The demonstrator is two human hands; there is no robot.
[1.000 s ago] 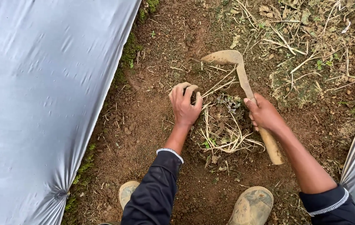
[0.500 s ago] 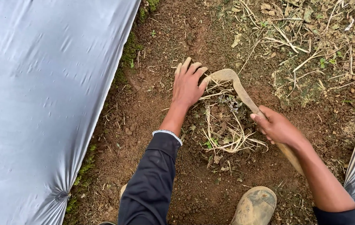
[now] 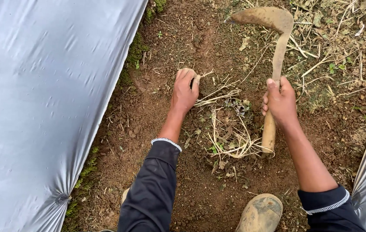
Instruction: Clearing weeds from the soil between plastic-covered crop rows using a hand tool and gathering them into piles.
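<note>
Left hand (image 3: 184,92) curled, pinching dry weed stems (image 3: 217,96) on soil. Right hand (image 3: 281,103) fisted around hand hoe (image 3: 273,47), blade at 12 o'clock.

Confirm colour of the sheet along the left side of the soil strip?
Glossy silver-grey plastic mulch sheet, plain, no pattern; clearest in the head view.

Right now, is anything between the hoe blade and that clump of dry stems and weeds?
Nothing visible. The hoe blade is raised over bare soil in the right hand; the left hand grips stems beside the clump.
</note>
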